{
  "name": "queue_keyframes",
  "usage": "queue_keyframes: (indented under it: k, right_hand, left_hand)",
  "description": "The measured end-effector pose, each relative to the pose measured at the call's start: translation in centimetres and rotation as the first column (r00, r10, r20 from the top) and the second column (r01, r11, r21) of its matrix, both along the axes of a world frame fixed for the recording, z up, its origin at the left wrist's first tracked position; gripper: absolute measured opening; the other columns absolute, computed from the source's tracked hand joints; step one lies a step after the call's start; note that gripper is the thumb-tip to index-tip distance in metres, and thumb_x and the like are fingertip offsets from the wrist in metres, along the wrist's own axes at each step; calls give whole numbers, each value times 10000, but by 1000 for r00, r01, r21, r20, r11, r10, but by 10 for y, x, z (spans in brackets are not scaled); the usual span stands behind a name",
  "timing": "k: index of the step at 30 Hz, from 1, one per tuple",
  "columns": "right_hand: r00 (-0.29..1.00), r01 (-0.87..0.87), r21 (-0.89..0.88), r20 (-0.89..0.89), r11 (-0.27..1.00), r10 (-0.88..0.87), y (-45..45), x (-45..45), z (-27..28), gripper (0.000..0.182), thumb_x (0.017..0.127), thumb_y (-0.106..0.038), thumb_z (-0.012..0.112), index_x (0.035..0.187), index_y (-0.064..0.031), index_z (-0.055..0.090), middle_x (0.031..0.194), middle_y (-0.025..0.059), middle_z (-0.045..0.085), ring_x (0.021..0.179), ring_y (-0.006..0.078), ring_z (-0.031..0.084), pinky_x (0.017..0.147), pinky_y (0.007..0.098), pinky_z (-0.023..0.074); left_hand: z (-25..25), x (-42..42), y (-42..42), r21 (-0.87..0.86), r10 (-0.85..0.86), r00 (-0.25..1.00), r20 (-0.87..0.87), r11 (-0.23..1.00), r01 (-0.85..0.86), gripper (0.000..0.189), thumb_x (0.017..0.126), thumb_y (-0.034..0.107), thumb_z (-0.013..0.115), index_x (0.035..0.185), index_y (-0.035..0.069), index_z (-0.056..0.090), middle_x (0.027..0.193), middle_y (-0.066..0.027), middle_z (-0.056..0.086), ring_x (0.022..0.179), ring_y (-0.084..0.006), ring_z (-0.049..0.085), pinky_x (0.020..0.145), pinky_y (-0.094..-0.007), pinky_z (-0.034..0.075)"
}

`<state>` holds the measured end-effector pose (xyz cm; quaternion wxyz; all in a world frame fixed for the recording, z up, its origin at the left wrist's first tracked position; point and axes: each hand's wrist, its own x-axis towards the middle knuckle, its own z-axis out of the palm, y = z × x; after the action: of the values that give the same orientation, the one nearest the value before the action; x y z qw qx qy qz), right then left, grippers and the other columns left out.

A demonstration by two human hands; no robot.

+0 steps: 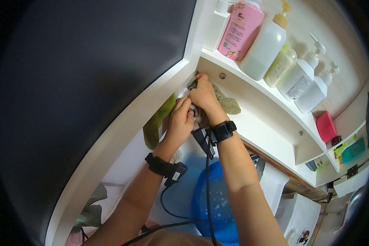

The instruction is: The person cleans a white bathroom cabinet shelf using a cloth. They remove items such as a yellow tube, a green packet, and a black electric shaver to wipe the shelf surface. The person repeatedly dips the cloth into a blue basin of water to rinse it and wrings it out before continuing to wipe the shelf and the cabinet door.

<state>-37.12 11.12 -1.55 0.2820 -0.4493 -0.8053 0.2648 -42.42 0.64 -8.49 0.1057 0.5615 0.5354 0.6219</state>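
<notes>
My right hand has its fingers closed on a damp-looking grey-green cloth, pressed into the left corner of a white shelf compartment. Part of the cloth hangs below the wrist. Just left of it is my left hand, fingers stretched towards the compartment's corner and thumb bent. Whether it grips anything is hidden by the fingers. An olive-green piece of fabric hangs beside the left hand. Both wrists wear black straps with cabled boxes.
A dark panel in a white frame fills the left. Several bottles, including a pink bottle and a pump bottle, line the shelf above. A pink cup stands farther right. Below is a blue basin with sudsy water. Black cables hang between my arms.
</notes>
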Motion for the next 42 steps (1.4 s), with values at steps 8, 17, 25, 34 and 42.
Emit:
queue_keyframes:
  k: [8,17,25,34,42]
  right_hand:
    - [795,-39,347,-558,937,239,10,-3,-14,520,738,39,475,1247,50,371,1231,313,510,1125,456,503,970,432,398]
    - [996,15,153,-86,988,-2,-17,-1,-10,441,796,-76,502,1201,45,378,1130,325,551,1024,478,538,904,485,428]
    - [970,-58,354,241,934,-31,-28,5,2,375,786,-176,582,1096,9,479,982,258,600,950,400,559,848,451,449]
    - [921,-376,390,52,841,387,-46,40,-12,296,740,41,561,1017,-61,577,918,176,590,935,373,547,799,426,455]
    - [821,-358,216,-389,908,417,-29,47,-14,290,775,68,481,1020,-34,598,977,128,645,939,251,601,828,311,461]
  left_hand:
    - [5,5,-2,73,56,989,-135,996,-47,455,774,-70,450,1227,-43,471,1227,-206,504,1103,-374,477,974,-393,375]
    - [0,0,-7,95,57,988,-141,995,-44,427,792,-92,423,1205,-33,519,1264,-219,504,1150,-377,494,982,-351,380]
    - [4,5,-26,88,83,991,-103,993,-74,353,791,-115,408,1087,-44,586,1174,-201,569,1120,-355,534,963,-350,403]
    - [-2,13,-59,90,146,988,-42,986,-142,249,814,-115,414,913,-23,624,972,-147,644,911,-267,635,832,-308,477]
    - [-2,18,-58,100,94,996,-7,991,-93,222,832,-103,428,911,-22,619,953,-138,646,881,-252,635,810,-302,481]
